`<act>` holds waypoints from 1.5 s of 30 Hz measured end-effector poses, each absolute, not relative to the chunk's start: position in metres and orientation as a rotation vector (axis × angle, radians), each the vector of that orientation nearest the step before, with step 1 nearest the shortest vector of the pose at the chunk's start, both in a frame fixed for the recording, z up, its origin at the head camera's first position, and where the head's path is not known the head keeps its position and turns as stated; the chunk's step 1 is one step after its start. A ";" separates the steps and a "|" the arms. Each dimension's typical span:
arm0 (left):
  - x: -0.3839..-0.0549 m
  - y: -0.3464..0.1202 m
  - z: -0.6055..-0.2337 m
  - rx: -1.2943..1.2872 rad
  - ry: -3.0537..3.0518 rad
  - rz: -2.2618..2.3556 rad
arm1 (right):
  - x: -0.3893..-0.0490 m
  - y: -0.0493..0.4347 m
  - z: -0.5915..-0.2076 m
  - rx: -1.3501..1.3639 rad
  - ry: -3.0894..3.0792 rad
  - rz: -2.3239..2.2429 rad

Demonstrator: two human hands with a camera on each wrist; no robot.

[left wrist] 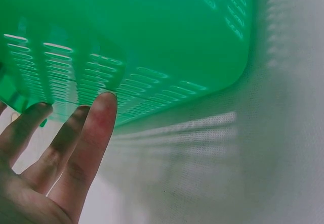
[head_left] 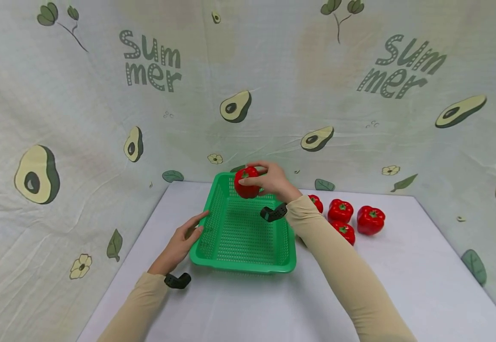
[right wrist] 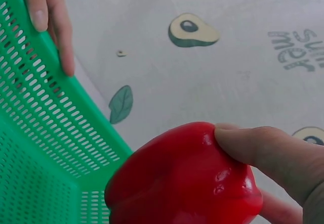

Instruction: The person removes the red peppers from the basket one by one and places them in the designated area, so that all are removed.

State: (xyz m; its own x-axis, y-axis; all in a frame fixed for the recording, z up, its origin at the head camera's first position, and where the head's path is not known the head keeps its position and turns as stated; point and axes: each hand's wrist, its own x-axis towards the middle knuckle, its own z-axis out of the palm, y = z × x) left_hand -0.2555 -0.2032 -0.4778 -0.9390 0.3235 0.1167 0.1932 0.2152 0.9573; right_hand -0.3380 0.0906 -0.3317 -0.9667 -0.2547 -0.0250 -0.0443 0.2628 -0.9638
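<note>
My right hand (head_left: pixel 273 181) grips a red bell pepper (head_left: pixel 247 182) between thumb and fingers, over the far end of a green plastic basket (head_left: pixel 243 267). In the right wrist view, the thumb presses on the glossy side of the pepper (right wrist: pixel 187 178). Along the basket's left side lies my left hand (head_left: pixel 182 244), its fingers stretched out at the rim. The left wrist view has straight fingers (left wrist: pixel 93 138) against the slotted outer wall of the basket (left wrist: pixel 167 37). No pepper shows on the basket's bare slotted floor in the head view.
To the right of the basket, several more red bell peppers (head_left: pixel 370 220) sit on the white tabletop (head_left: pixel 419 280), one partly behind my right sleeve (head_left: pixel 338 266). A cloth printed with avocados (head_left: pixel 273 66) hangs behind the table and along its sides.
</note>
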 end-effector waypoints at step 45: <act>-0.261 -0.216 -0.500 0.521 2.413 1.793 | -0.243 0.243 -0.305 -0.171 2.688 -1.714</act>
State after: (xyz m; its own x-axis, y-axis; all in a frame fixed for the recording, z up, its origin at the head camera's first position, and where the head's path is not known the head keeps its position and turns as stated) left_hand -0.2611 -0.2156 -0.4999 -0.9377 0.3229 0.1285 0.2162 0.2526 0.9431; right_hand -0.2434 0.2431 -0.3051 -0.9930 -0.0627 0.1005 -0.1175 0.4182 -0.9007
